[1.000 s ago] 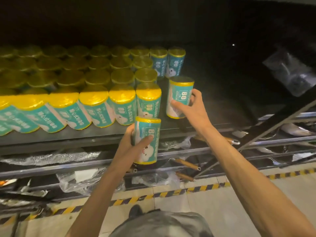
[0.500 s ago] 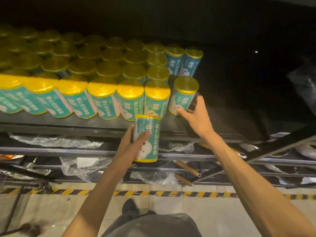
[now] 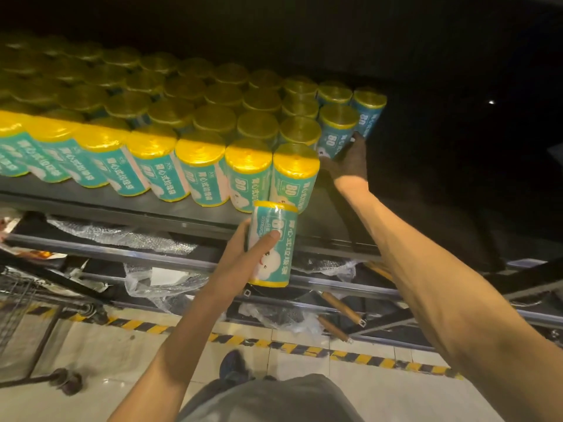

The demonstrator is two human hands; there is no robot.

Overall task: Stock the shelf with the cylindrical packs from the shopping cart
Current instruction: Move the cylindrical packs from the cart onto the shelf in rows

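Rows of teal cylindrical packs [image 3: 201, 172] with yellow tops stand on the dark shelf [image 3: 128, 205]. My left hand [image 3: 243, 257] grips one teal pack [image 3: 271, 254] upright, just below the shelf's front edge and in front of the rightmost front-row pack [image 3: 294, 175]. My right hand [image 3: 350, 162] reaches deep into shadow at the right end of the second row. Its thumb and fingers lie on either side of the base of a pack [image 3: 336, 132] standing there.
To the right of the packs the shelf surface [image 3: 341, 229] is bare and dark. Below lie plastic wrap [image 3: 158, 278], metal rails and wooden-handled tools [image 3: 341, 306]. A wire cart's corner [image 3: 15, 303] shows at lower left. A striped line [image 3: 304, 348] crosses the tiled floor.
My right hand has pushed its pack from the front row back to the second row's right end. The left hand's pack has risen closer to the shelf edge. The view has shifted right.
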